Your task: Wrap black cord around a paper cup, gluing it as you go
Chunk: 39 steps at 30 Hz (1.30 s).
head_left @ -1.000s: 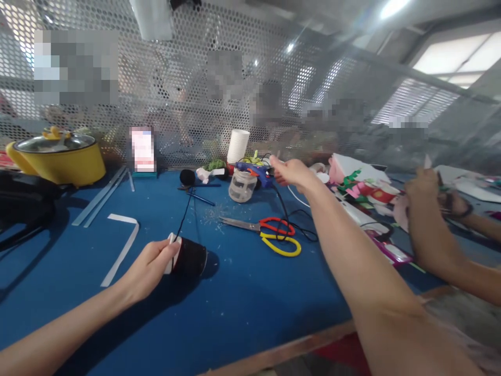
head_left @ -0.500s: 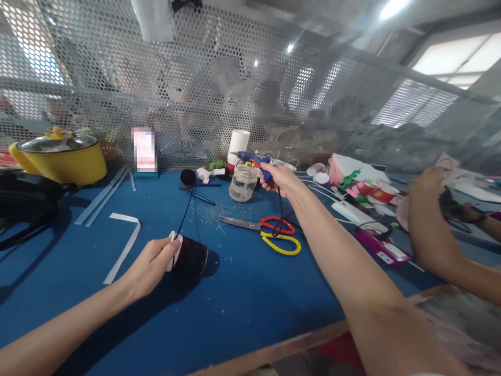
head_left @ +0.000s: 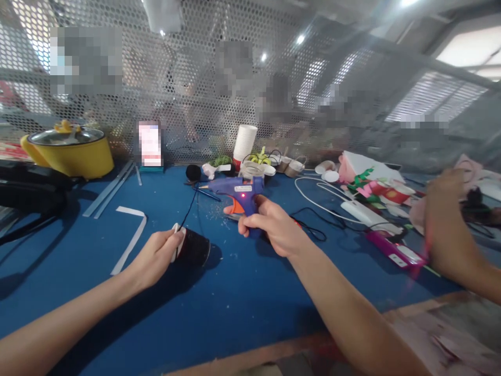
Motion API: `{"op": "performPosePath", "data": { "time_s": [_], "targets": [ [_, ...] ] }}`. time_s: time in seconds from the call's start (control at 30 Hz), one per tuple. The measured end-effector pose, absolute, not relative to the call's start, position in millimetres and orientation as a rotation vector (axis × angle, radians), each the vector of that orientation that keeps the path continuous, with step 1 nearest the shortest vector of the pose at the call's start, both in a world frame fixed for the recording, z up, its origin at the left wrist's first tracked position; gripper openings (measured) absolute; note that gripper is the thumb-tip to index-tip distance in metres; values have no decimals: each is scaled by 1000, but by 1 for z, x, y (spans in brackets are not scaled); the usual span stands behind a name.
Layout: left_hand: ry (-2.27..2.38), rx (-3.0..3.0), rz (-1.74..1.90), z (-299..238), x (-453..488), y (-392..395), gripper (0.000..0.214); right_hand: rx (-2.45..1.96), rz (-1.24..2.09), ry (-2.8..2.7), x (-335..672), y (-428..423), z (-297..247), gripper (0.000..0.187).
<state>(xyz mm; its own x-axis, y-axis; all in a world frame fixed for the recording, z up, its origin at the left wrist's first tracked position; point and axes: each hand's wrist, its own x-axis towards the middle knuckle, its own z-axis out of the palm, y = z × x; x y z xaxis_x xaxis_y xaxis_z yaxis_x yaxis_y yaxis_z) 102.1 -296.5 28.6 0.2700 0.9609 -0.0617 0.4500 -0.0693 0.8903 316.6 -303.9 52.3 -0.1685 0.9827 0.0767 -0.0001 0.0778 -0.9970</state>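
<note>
- Work surface: blue table [head_left: 250, 313], bare across the near middle, with small pale scraps scattered near the glue gun.
- Yellow pot [head_left: 78, 156]: glass lid on, stands at the far left, well apart from both hands.
- Right hand [head_left: 276, 224]: fingers curled around the grip of the glue gun. Whether the orange trigger [head_left: 237, 206] is being pressed cannot be told.
- Left hand [head_left: 156, 256]: thumb and fingers pinch the white rim of the cup, the thumb close to where the yarn crosses it.
- Glue gun [head_left: 227, 186]: held level, nozzle to the left, beyond the cup and apart from it. A red light [head_left: 243, 195] on its body is lit.
- Cup [head_left: 195, 247]: in the left hand, tipped on its side near the middle of the table. The visible side is black nearly throughout, so that covering appears largely done; the white rim shows uncovered, and finishing there appears outstanding. Fresh glue cannot be made out.
- White strip [head_left: 135, 243]: lies bent on the table beyond the left forearm, apart from the cup.
- Ball of black yarn [head_left: 193, 173]: rests beyond the cup.
- Yarn [head_left: 189, 208]: runs from the rim up toward the ball; apparently uncut, so the winding is judged unfinished.
</note>
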Motion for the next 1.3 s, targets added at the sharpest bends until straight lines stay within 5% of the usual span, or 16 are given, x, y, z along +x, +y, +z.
{"op": "performPosePath", "data": {
  "time_s": [0.13, 0.3, 0.67, 1.3],
  "targets": [
    [1291, 1667, 719, 27, 101, -296, 31, -1146, 1312, -1468, 318, -314, 47, 8],
    [1273, 1585, 713, 24, 99, -292, 32, -1284, 1228, -1677, 314, -331, 45, 17],
    [1264, 1444, 703, 18, 99, -289, 34, -1344, 659, -2049, 298, -347, 29, 17],
    [1254, 1571, 668, 19, 101, -291, 36, -1291, 535, -2193, 296, -351, 28, 16]
  ]
}}
